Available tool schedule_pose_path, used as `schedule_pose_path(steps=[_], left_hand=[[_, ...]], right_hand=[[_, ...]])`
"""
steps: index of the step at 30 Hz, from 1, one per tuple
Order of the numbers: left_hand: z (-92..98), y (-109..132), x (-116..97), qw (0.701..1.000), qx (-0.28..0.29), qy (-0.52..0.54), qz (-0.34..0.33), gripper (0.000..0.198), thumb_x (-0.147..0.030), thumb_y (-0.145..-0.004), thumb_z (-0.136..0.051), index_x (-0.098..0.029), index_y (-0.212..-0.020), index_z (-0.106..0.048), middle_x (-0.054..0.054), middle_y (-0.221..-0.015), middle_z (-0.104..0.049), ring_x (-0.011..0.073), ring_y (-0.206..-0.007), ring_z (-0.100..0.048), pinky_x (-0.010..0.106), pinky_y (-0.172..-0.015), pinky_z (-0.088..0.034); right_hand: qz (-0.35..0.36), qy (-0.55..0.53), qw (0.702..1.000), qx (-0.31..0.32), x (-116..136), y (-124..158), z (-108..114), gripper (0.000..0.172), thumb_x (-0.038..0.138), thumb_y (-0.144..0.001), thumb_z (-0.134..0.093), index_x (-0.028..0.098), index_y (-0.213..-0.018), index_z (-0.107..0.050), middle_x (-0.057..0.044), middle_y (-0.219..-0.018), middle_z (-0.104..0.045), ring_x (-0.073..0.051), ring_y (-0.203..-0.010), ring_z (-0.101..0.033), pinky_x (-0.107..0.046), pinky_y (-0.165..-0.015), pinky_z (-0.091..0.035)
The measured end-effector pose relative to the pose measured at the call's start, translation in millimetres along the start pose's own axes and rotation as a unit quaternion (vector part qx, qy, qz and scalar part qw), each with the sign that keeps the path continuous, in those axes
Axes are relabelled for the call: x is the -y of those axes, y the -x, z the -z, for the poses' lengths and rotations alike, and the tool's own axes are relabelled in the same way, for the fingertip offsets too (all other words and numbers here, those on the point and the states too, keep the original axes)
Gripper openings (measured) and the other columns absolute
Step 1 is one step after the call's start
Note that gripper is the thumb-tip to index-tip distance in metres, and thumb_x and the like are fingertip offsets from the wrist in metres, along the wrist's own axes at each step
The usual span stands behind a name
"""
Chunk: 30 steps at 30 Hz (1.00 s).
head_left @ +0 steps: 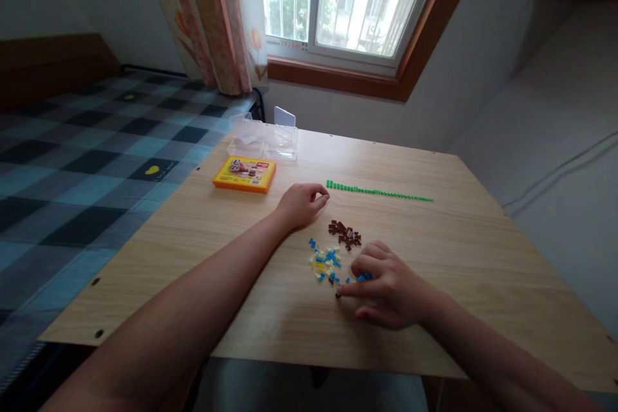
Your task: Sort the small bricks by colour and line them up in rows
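Note:
My left hand [303,205] rests on the table by the thick end of a row of small green building bricks [376,192]. Its thumb and index finger curl together at the tips; whether a piece is between them is too small to see. Over the near part of the table, my right hand [389,286] has its fingers apart, with the index fingertip touching a tiny dark brick [338,295]. Just left of it lies a loose pile of blue and yellow bricks [326,259]. Brown bricks [345,234] lie heaped between the hands. More blue bricks [364,277] are partly hidden beneath my right hand.
A yellow-orange box [244,174] lies flat at the table's back left, with a clear plastic container [263,141] behind it. The wooden table [483,283] ends close to my body. A bed with a checked cover [96,161] stands on the left.

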<state>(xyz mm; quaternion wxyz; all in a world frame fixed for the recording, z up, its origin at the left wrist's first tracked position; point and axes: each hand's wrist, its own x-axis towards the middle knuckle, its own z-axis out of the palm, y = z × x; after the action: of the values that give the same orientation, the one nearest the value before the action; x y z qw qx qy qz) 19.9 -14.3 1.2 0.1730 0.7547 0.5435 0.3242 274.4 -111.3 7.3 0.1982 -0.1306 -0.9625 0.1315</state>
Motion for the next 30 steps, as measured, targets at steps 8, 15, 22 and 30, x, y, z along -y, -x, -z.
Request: schedule_pose_path(steps=[8,15,22,30], left_hand=[[0.4,0.3,0.3,1.000,0.000,-0.001,-0.004,0.023,-0.033,-0.087,-0.060,-0.019,-0.089,-0.078,-0.001,-0.058,-0.059,0.0135,-0.057,-0.050,0.027,-0.059,-0.033],[0.4,0.6,0.0,1.000,0.003,-0.003,-0.002,0.024,-0.033,-0.088,-0.060,-0.019,-0.090,-0.079,-0.001,-0.059,-0.060,0.0141,-0.058,-0.050,0.027,-0.059,-0.033],[-0.7,-0.2,1.5,1.000,0.004,-0.003,-0.002,0.024,-0.034,-0.088,-0.060,-0.019,-0.091,-0.079,0.000,-0.061,-0.061,0.0139,-0.058,-0.050,0.027,-0.059,-0.033],[-1.3,0.1,2.1,1.000,0.000,-0.002,-0.005,0.024,-0.033,-0.088,-0.060,-0.019,-0.090,-0.079,0.000,-0.060,-0.061,0.0139,-0.058,-0.050,0.027,-0.059,-0.033]], right_hand=[[0.008,0.015,0.999,0.029,4.5,-3.4,-0.2,0.035,0.053,-0.094,-0.058,0.030,-0.115,-0.073,-0.004,-0.091,-0.059,-0.021,-0.084,-0.048,-0.041,-0.083,-0.033],[-0.003,0.025,1.000,0.008,0.8,0.8,3.1,0.035,0.050,-0.096,-0.056,0.028,-0.117,-0.072,-0.005,-0.092,-0.060,-0.022,-0.084,-0.047,-0.041,-0.083,-0.033],[-0.008,0.025,0.999,0.025,-1.0,2.5,1.3,0.035,0.051,-0.096,-0.055,0.029,-0.118,-0.072,-0.005,-0.092,-0.060,-0.022,-0.084,-0.047,-0.042,-0.083,-0.033],[-0.010,0.068,0.998,0.004,-3.5,3.8,1.8,0.034,0.050,-0.096,-0.057,0.028,-0.116,-0.073,-0.005,-0.091,-0.060,-0.022,-0.084,-0.048,-0.041,-0.081,-0.034]])
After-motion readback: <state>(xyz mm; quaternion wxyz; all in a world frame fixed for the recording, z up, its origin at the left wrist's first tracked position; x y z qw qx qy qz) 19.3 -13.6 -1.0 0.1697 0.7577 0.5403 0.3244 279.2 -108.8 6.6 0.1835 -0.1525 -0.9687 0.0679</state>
